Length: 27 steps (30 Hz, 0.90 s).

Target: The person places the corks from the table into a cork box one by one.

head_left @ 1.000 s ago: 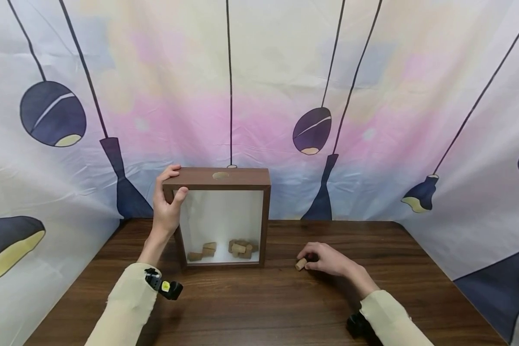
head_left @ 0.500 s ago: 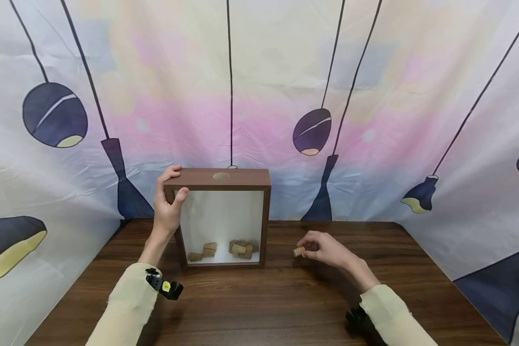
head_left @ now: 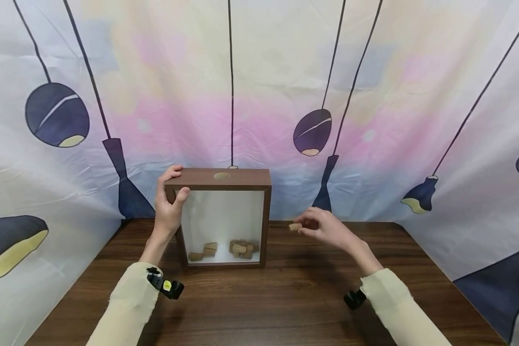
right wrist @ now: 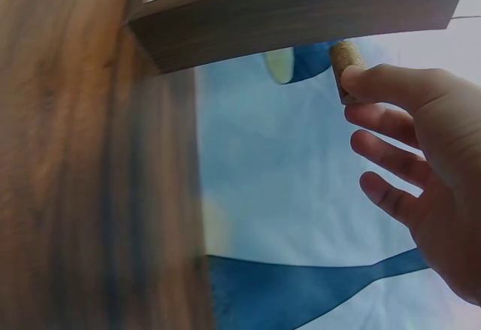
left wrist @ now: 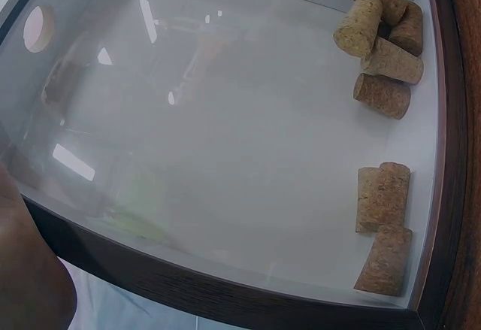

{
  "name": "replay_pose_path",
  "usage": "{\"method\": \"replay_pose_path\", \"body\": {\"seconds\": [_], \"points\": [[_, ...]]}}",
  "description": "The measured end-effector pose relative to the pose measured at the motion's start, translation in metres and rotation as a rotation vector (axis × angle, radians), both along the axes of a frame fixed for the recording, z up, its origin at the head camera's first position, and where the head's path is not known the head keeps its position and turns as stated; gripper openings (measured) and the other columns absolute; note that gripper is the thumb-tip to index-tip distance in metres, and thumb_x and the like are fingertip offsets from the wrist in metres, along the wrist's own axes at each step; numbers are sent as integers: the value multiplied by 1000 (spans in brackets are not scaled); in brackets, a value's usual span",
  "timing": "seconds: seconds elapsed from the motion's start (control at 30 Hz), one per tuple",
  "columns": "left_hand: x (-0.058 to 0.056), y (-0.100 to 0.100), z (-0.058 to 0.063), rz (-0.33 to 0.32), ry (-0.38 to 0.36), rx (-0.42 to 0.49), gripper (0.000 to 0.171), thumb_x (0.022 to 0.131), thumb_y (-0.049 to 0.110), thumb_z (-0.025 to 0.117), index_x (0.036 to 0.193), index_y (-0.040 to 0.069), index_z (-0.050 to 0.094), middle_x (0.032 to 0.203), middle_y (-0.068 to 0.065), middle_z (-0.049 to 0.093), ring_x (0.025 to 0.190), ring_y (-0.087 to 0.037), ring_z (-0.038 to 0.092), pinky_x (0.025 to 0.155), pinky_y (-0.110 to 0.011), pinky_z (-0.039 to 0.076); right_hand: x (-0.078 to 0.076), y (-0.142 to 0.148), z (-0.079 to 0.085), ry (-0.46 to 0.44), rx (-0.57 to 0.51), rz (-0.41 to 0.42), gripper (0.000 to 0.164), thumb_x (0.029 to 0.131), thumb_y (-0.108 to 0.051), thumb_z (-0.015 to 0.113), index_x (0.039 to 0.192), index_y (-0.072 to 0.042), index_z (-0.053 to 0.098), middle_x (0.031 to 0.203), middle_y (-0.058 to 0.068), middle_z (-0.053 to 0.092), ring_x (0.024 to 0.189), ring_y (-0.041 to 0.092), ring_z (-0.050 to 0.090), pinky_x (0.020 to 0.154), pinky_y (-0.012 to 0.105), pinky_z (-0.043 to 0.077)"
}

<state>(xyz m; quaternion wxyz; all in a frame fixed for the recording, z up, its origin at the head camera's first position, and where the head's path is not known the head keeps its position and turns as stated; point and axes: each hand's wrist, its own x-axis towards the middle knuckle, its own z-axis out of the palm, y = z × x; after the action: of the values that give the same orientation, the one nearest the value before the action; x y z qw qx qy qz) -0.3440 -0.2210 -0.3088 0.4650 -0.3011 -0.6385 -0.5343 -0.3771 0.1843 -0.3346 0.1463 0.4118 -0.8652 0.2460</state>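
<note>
A brown wooden shadow box (head_left: 266, 216) with a clear front and white back stands upright on the table. Its top side has an oval hole (head_left: 222, 176). Several corks (head_left: 240, 249) lie in two groups along the inside bottom. My left hand (head_left: 168, 211) grips the box's upper left corner, thumb on the front and fingers over the top. To the right of the box, my right hand (head_left: 326, 227) pinches one cork (right wrist: 345, 59) between thumb and fingertips, raised above the table. In the right wrist view this cork is close to the box's side (right wrist: 301, 16).
The dark wood table (head_left: 259, 307) spreads out in front of the box. Behind it hangs a pastel fabric backdrop (head_left: 268, 96) printed with lamps. A small black camera (head_left: 166, 284) is strapped to the left wrist, another (head_left: 354, 299) to the right.
My right hand has lifted the cork off the table, moving it up and slightly left toward the box. The left hand and the box stay in place.
</note>
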Motion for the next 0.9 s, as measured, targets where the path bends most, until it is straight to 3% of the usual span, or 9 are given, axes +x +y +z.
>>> {"method": "replay_pose_path", "body": {"seconds": [0.37,0.53,0.9], "points": [[0,0,-1,-11,-4,7,47,98,17,60,125,-17,43,142,-35,40,141,-30,38,115,-30,27,2,-12,43,74,-64,17,21,90,-16,74,112,-14,73,105,-1,69,93,21,63,74,28,51],[0,-1,-1,-4,-5,0,47,98,18,60,125,-16,43,142,-35,40,142,-29,37,116,-30,26,6,-21,66,147,-83,9,21,91,-17,73,112,-15,73,107,0,68,94,18,60,73,33,50],[1,-1,0,5,5,7,45,97,14,60,125,-17,44,141,-33,42,140,-27,39,116,-31,25,12,-38,107,278,-139,74,22,89,-14,75,111,-12,74,105,3,69,93,20,63,74,38,52]]}}
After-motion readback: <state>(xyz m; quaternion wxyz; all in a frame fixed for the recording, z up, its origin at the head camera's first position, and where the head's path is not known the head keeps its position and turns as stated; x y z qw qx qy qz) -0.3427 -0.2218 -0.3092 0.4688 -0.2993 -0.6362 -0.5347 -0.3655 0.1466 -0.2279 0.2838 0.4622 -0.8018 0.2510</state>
